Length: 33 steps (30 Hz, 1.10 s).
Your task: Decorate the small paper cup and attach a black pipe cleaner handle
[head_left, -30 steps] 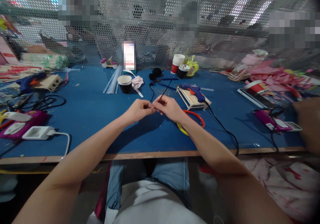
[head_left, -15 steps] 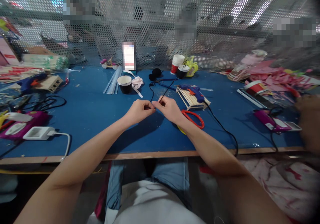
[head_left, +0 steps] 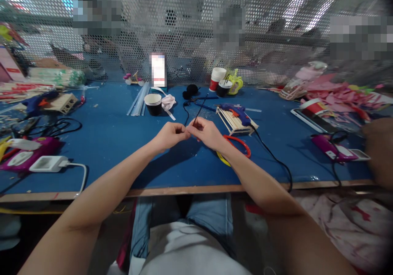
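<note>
A black stick point(head_left: 200, 110), thin, straight and matt, leaned up and to the right from the right hand point(head_left: 203, 131), above the middle of the blue table point(head_left: 116, 131). A black yarn point(head_left: 188, 113), softer and curved, ran from near a round black ball point(head_left: 192, 89) down to the left hand point(head_left: 173, 134). The right thumb and forefinger pinched the stick low down. The left thumb and forefinger were pressed together where the yarn arrived; what lay between them was too small to tell. The fingertips of both hands met or nearly met.

There was one such stick. Around it were one blue-handled tool point(head_left: 210, 98) just behind, two glue guns, one near the right hand point(head_left: 235, 110) and one far left point(head_left: 35, 103), two purple power strips point(head_left: 325, 147), one red loop point(head_left: 242, 140) and one yellow loop point(head_left: 222, 159).

Compared with half a second earlier, the stick stood steeper, its upper end shifted left. More of the yellow loop showed beside the right forearm, and both hands had barely moved.
</note>
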### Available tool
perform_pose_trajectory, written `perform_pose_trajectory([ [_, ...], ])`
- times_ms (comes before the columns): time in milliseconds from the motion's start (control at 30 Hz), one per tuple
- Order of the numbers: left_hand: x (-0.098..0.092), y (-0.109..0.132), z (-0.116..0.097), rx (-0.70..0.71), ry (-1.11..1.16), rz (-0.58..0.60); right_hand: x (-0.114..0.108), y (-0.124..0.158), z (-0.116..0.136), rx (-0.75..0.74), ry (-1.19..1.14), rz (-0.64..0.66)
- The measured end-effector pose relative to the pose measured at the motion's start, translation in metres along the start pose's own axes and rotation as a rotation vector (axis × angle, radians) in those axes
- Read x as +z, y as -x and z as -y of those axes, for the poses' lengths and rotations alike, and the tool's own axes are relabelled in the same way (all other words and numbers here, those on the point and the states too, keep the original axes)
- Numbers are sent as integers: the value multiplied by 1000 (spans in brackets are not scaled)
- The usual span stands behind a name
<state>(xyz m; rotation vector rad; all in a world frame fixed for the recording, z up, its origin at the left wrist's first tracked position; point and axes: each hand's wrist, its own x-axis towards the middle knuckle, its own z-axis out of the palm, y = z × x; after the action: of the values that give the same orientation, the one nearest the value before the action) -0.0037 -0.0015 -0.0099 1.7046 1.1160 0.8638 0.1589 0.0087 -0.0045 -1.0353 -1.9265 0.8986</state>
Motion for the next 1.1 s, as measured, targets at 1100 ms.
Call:
perform_pose_trajectory([
  [1100, -5, 2, -8, -97, 156, 77, -4, -2, -7, 34, -139, 53],
])
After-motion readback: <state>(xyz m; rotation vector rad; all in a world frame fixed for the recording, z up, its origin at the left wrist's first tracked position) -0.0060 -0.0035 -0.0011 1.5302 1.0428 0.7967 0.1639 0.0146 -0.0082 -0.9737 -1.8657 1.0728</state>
